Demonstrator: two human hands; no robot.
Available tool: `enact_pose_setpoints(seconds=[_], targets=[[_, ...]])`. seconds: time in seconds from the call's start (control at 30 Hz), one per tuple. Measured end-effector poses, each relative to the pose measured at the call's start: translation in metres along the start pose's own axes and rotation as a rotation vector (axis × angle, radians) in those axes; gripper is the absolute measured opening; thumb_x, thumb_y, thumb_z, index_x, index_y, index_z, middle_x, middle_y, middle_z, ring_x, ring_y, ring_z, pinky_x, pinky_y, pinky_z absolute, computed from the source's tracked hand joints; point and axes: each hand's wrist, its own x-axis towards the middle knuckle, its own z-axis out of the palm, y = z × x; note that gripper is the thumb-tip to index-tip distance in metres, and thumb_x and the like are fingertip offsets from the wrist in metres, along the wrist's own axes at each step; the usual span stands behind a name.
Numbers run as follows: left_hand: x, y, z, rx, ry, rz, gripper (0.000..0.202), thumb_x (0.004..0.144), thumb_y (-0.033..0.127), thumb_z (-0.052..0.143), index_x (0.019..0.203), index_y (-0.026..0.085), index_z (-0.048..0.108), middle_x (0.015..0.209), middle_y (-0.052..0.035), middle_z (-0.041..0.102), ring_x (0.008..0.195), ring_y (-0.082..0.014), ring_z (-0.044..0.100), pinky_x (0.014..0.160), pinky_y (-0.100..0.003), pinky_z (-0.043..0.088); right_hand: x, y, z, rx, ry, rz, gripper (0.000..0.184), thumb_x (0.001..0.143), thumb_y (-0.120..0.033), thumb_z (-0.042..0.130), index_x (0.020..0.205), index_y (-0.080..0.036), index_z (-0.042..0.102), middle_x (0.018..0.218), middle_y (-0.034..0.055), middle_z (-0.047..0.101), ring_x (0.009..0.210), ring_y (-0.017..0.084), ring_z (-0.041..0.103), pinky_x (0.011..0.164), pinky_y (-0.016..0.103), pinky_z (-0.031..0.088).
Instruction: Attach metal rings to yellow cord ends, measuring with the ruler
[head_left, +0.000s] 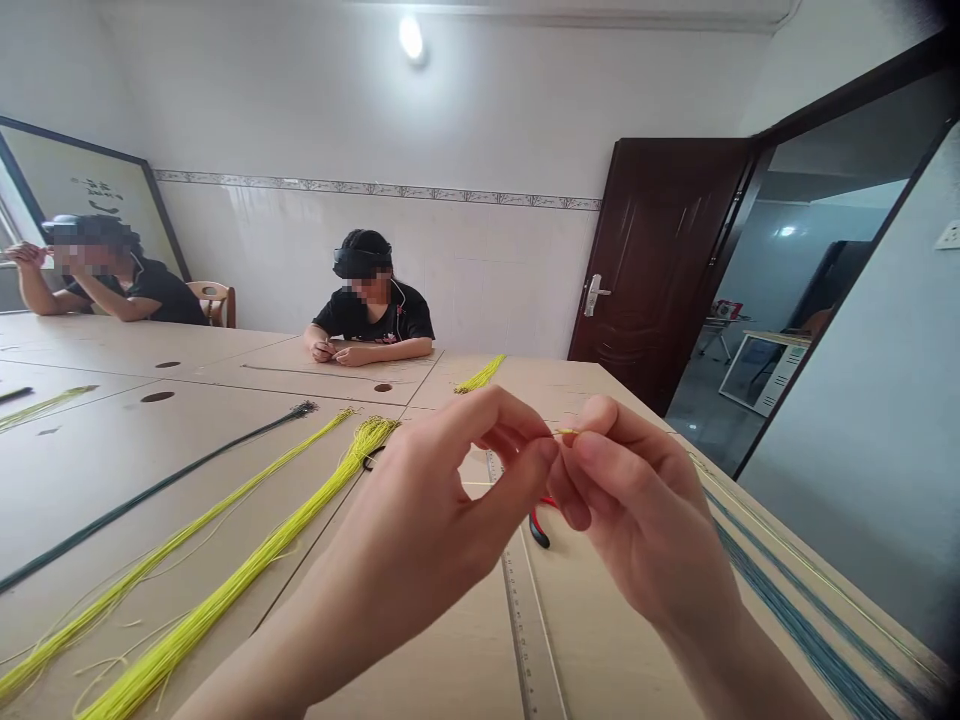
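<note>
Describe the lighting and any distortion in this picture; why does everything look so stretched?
In the head view, the ceiling lamp blooms into white glare, the wide lens splays the table edges outward, the left hand and right hand loom oversized up close, and the top right corner falls dark.

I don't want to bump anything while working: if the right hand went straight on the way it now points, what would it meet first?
Probably the short yellow wire held at the fingertips, with the left hand just behind it. Depth is hard to judge from the right hand in this view.
</note>
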Motion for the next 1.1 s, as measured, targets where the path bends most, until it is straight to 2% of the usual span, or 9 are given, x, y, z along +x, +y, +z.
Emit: enact_pose_setpoints(seconds=[0.13, 0.23, 0.37, 0.43, 0.6, 0.73, 0.83, 1.1], targets=[[0.003, 0.002, -0.001, -0.288, -0.068, -0.047, 0.012, 0.091, 0.022, 0.049, 0.081, 0.022, 0.056, 0.07, 0.0058, 0.059, 0.069, -0.0063, 0.059, 0.059, -0.014, 0.05, -0.003, 0.002, 0.0, -0.022, -0.015, -0.012, 0.014, 0.084, -0.024, 0.057, 0.071, -0.024, 0.058, 0.055, -0.0043, 0.052, 0.049, 0.008, 0.047, 0.047, 0.02, 0.042], [0.004, 0.002, -0.004, -0.412, -0.058, -0.064, 0.016, 0.091, 0.025, 0.049, 0.077, 0.02, 0.056, 0.068, 0.0047, 0.056, 0.066, -0.0059, 0.059, 0.061, -0.014, 0.05, -0.003, 0.001, 0.0, -0.086, -0.06, -0.021, 0.011, 0.084, -0.026, 0.059, 0.072, -0.025, 0.059, 0.06, -0.0027, 0.055, 0.055, 0.01, 0.051, 0.049, 0.022, 0.044], [0.005, 0.001, -0.005, -0.313, 0.0, -0.068, 0.02, 0.09, 0.026, 0.051, 0.073, 0.018, 0.055, 0.065, 0.0046, 0.055, 0.063, -0.005, 0.054, 0.058, -0.013, 0.046, -0.001, -0.005, -0.004, -0.283, -0.07, -0.124, 0.008, 0.084, -0.027, 0.055, 0.081, -0.026, 0.063, 0.076, 0.0015, 0.061, 0.076, 0.016, 0.059, 0.066, 0.03, 0.051], [0.004, 0.001, -0.005, -0.238, -0.012, -0.053, 0.02, 0.089, 0.026, 0.052, 0.071, 0.018, 0.054, 0.064, 0.0048, 0.054, 0.061, -0.0052, 0.051, 0.056, -0.015, 0.043, -0.001, -0.009, -0.007, -0.36, -0.055, -0.171, 0.011, 0.085, -0.03, 0.053, 0.087, -0.027, 0.064, 0.084, 0.0024, 0.062, 0.082, 0.018, 0.06, 0.072, 0.033, 0.051], [0.001, 0.0, -0.002, -0.194, -0.05, -0.066, 0.022, 0.089, 0.026, 0.051, 0.069, 0.019, 0.053, 0.063, 0.0056, 0.052, 0.061, -0.0057, 0.05, 0.048, -0.017, 0.036, -0.002, -0.017, -0.009, -0.582, -0.06, -0.12, 0.012, 0.084, -0.034, 0.057, 0.077, -0.027, 0.064, 0.075, 0.0018, 0.062, 0.061, 0.014, 0.056, 0.048, 0.026, 0.044], [0.001, 0.002, -0.002, -0.196, -0.054, -0.085, 0.021, 0.089, 0.026, 0.051, 0.07, 0.02, 0.053, 0.064, 0.0059, 0.052, 0.063, -0.0061, 0.051, 0.048, -0.016, 0.037, -0.003, -0.016, -0.008, -0.628, -0.069, -0.142, 0.015, 0.084, -0.036, 0.057, 0.076, -0.026, 0.064, 0.076, 0.0035, 0.063, 0.073, 0.019, 0.06, 0.056, 0.03, 0.048], [0.003, 0.003, -0.004, -0.205, -0.061, -0.093, 0.02, 0.089, 0.025, 0.05, 0.07, 0.019, 0.053, 0.064, 0.0057, 0.052, 0.062, -0.006, 0.05, 0.051, -0.017, 0.039, -0.005, -0.012, -0.007, -0.677, -0.072, -0.16, 0.014, 0.087, -0.036, 0.053, 0.083, -0.027, 0.063, 0.077, 0.0018, 0.062, 0.073, 0.017, 0.06, 0.062, 0.031, 0.049], [0.002, 0.001, -0.002, -0.265, -0.069, -0.053, 0.021, 0.091, 0.024, 0.049, 0.07, 0.019, 0.052, 0.065, 0.0068, 0.055, 0.062, -0.0052, 0.05, 0.06, -0.016, 0.041, -0.01, -0.01, -0.003, -1.012, -0.083, -0.482, 0.005, 0.091, -0.023, 0.046, 0.088, -0.024, 0.049, 0.084, 0.0017, 0.056, 0.081, 0.015, 0.053, 0.069, 0.03, 0.044]])
